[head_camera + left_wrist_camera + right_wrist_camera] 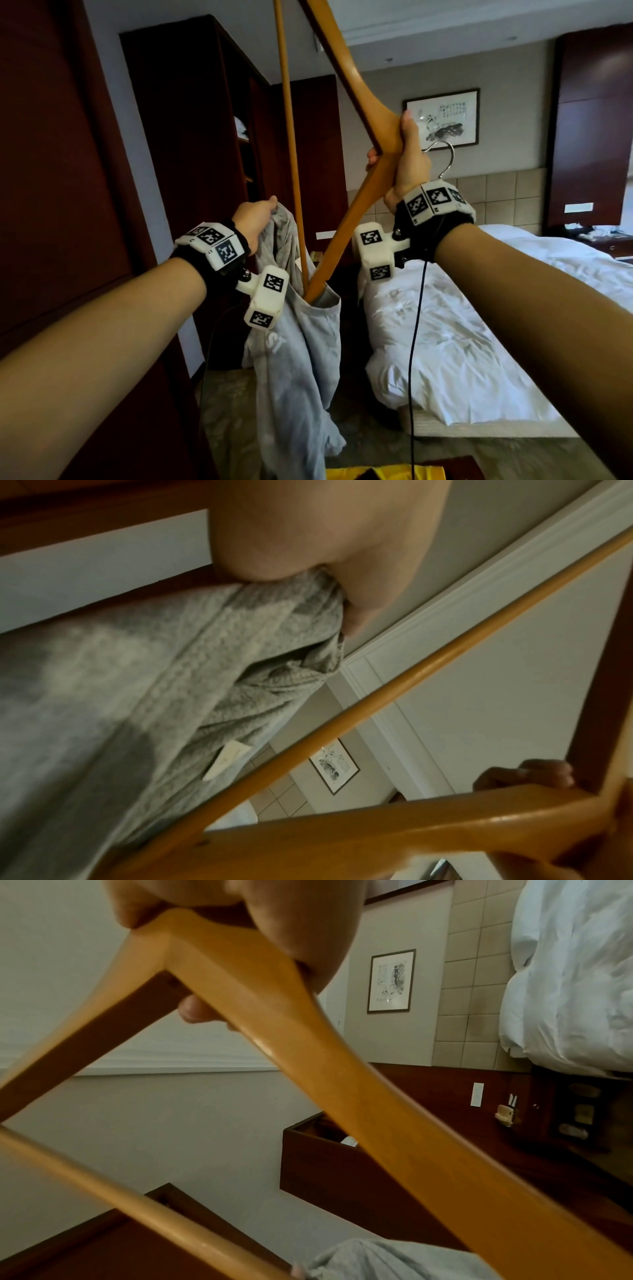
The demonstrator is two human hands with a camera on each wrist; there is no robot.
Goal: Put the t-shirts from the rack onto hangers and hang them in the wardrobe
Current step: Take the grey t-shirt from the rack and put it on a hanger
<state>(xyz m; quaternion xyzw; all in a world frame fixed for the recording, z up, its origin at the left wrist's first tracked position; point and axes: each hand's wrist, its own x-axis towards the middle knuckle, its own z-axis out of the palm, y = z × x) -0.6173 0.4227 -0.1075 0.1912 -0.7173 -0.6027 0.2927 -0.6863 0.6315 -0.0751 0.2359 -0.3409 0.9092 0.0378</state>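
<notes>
A grey t-shirt (pixel 294 346) hangs in front of me, bunched at its neck in my left hand (pixel 255 219), whose fingers grip the fabric (pixel 260 631). My right hand (pixel 404 161) grips a wooden hanger (pixel 356 205) at its middle, beside the metal hook (pixel 445 157). The hanger is tilted steeply; its lower arm end goes down into the shirt's neck opening (pixel 315 294), while the upper arm and crossbar (pixel 287 137) run up out of view. In the right wrist view the hanger (pixel 308 1056) fills the frame, the shirt (pixel 394 1261) below.
An open dark wood wardrobe (pixel 191 130) stands at the back left. A bed with white bedding (pixel 479 308) fills the right. A framed picture (pixel 442 118) hangs on the far wall. A yellow item (pixel 370 474) lies at the bottom edge. Cables hang from both wrists.
</notes>
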